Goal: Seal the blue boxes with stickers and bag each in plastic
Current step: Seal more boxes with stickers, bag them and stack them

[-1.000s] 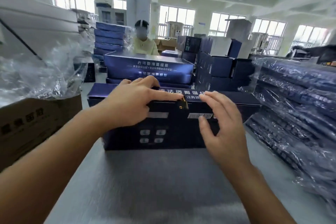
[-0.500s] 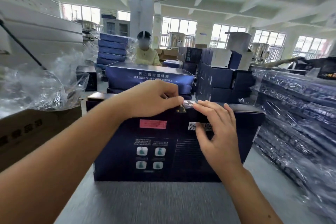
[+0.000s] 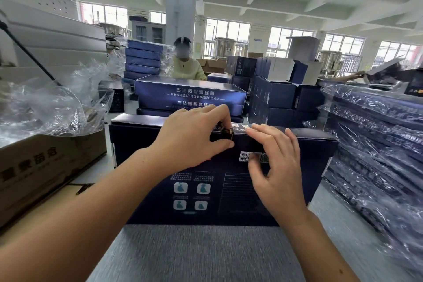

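A dark blue box (image 3: 229, 199) stands on its long edge on the grey table (image 3: 206, 254), its printed underside with barcode and icons facing me. My left hand (image 3: 192, 139) pinches a small dark-and-gold sticker (image 3: 226, 131) against the box's top edge, thumb on the near face and fingers over the top. My right hand (image 3: 277, 167) grips the same edge just to the right, fingertips on top and thumb beside the barcode.
A cardboard carton (image 3: 45, 162) topped with loose clear plastic bags (image 3: 52, 107) sits at the left. Bagged blue boxes (image 3: 377, 144) are piled at the right. More blue boxes (image 3: 190, 96) and dark cartons (image 3: 281, 98) stand behind, with a person in yellow (image 3: 187, 68) beyond.
The box has tipped up from nearly flat to standing on its edge, so more of its underside faces me. My left fingers have curled down onto the sticker at the top edge.
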